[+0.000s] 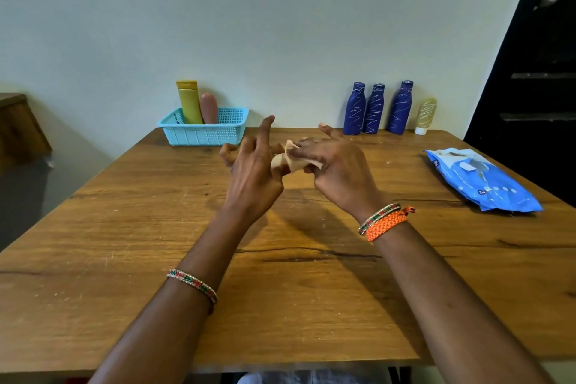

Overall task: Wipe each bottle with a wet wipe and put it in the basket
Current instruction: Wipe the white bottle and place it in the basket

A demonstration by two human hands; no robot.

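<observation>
Head view: small bottle (278, 161) pinched by left hand (249, 171), wet wipe (296, 156) clamped by right hand (338, 170); light, likely slippery, best gripped mid-body.

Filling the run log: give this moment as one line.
step: wiping | left hand: holds small beige bottle | right hand: rubs wet wipe on it | turquoise plastic basket: two bottles | waiting: four
</observation>
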